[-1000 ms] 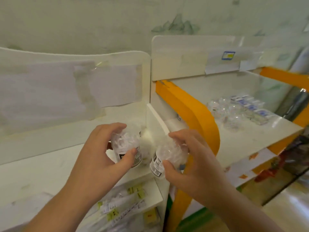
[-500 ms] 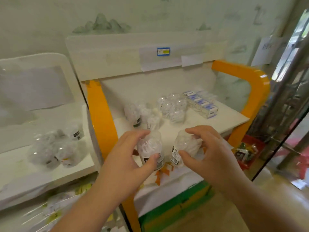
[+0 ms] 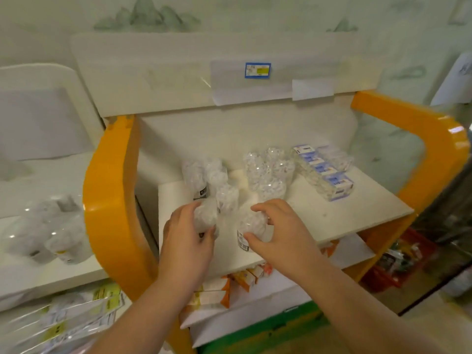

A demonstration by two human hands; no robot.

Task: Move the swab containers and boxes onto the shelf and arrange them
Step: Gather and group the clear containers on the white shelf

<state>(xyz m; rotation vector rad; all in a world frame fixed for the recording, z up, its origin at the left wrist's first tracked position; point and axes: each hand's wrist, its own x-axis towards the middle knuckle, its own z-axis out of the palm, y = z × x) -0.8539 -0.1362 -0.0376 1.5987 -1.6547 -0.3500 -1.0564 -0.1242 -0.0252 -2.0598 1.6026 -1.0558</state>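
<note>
Left hand (image 3: 187,241): fingers and thumb curled round a clear swab container (image 3: 205,217), held over the front left part of the white shelf (image 3: 344,221). Right hand (image 3: 277,233): fingers arched over, thumb under, gripping a second swab container (image 3: 251,226), tilted, barcode label facing down-left, just above the shelf's front edge. Both containers close together, apart from each other; contact with the shelf surface not discernible.

Behind the left hand: a cluster of similar swab containers (image 3: 212,177) standing on the shelf, nearest one just beside the held container. Right of these: another group of clear containers (image 3: 268,172), near the back. Further right: a row of blue-labelled boxes (image 3: 324,172) lying diagonally on the shelf.

Orange frame (image 3: 112,200) bounding the shelf on both sides. Blue price tag (image 3: 257,70) on the white back panel above. On the neighbouring left shelf (image 3: 51,274): more swab containers (image 3: 56,233), blurred. Orange-and-white cartons (image 3: 229,284) on the lower tier beneath the hands.
</note>
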